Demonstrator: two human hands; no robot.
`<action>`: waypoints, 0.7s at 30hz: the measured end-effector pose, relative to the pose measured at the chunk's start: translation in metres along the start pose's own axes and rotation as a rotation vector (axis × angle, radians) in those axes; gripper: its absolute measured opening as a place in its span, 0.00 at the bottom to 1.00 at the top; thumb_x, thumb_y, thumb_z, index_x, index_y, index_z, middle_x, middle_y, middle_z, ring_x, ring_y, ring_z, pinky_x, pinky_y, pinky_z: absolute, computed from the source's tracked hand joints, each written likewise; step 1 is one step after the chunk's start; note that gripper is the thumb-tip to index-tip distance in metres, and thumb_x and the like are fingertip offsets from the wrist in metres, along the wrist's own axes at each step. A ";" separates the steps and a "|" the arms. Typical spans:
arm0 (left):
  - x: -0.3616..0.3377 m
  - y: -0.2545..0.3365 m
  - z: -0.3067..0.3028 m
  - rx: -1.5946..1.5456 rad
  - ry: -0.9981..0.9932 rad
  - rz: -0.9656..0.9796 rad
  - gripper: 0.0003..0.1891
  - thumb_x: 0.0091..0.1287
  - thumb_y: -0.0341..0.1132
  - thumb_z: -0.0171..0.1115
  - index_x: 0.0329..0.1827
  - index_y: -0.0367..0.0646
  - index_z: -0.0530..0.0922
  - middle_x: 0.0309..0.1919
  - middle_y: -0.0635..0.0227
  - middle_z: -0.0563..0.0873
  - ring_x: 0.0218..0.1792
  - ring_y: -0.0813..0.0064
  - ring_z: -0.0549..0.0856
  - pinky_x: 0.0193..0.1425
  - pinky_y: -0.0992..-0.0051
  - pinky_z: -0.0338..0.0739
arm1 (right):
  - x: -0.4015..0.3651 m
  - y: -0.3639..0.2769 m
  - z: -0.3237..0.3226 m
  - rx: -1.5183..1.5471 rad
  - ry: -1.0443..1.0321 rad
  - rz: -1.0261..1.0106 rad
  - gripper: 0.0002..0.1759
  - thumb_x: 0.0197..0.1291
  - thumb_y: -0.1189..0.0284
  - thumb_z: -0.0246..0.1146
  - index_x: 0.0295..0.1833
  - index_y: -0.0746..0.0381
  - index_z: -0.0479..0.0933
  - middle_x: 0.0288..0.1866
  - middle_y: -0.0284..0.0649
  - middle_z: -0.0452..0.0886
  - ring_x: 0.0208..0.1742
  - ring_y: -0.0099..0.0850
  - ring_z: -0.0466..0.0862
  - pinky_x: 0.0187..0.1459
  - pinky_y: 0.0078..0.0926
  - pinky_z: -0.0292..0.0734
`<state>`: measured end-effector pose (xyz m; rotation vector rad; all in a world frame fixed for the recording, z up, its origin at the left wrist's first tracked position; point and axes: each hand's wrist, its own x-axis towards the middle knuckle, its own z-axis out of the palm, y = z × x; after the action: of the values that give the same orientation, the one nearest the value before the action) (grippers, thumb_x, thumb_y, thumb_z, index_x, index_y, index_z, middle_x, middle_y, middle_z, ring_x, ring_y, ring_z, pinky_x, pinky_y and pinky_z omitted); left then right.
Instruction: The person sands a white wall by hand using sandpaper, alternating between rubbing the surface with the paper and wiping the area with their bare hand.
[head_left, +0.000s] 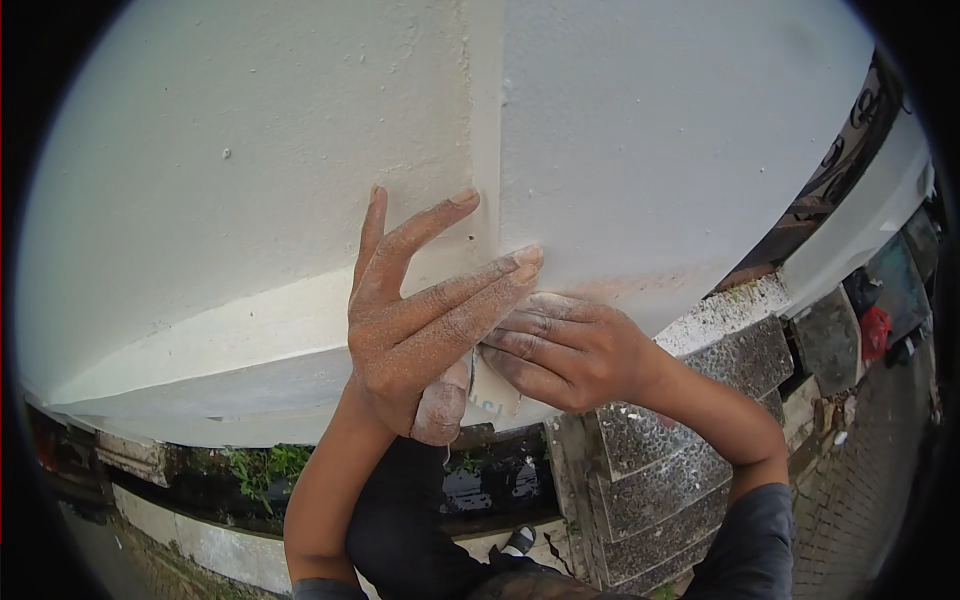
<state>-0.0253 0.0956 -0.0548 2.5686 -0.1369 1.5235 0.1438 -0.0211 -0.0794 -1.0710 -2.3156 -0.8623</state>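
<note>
A whitish-painted wall [300, 130] meets a flat painted face [640, 140] along a raised vertical edge [486, 120]. My left hand [420, 310] rests against this corner, its fingers spread and dusted with white powder. Its two lower fingers reach over the tips of my right hand, and the thumb points down. My right hand [575, 350] is closed at the lower part of the edge, pinching what looks like a small piece of sandpaper [488, 396]. Printed marks show on the paper's pale back. Most of the sheet is hidden behind the hands.
A ledge [220, 330] slopes along the wall's base. Below are a dark drain channel [500, 490] with green plants [270, 470] and rough concrete slabs [680, 450]. A red bag [875, 332] lies among clutter at the right, beside a paved path [860, 480].
</note>
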 end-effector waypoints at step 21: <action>-0.001 -0.002 -0.001 -0.022 -0.007 0.007 0.23 0.55 0.43 0.44 0.48 0.51 0.84 0.46 0.71 0.87 0.61 0.54 0.76 0.72 0.37 0.39 | 0.005 -0.007 0.003 0.031 0.032 0.033 0.07 0.52 0.71 0.60 0.37 0.59 0.79 0.53 0.37 0.81 0.57 0.28 0.80 0.60 0.32 0.75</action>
<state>-0.0268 0.0982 -0.0554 2.5587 -0.1622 1.5074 0.1346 -0.0199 -0.0810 -1.0722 -2.2709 -0.8225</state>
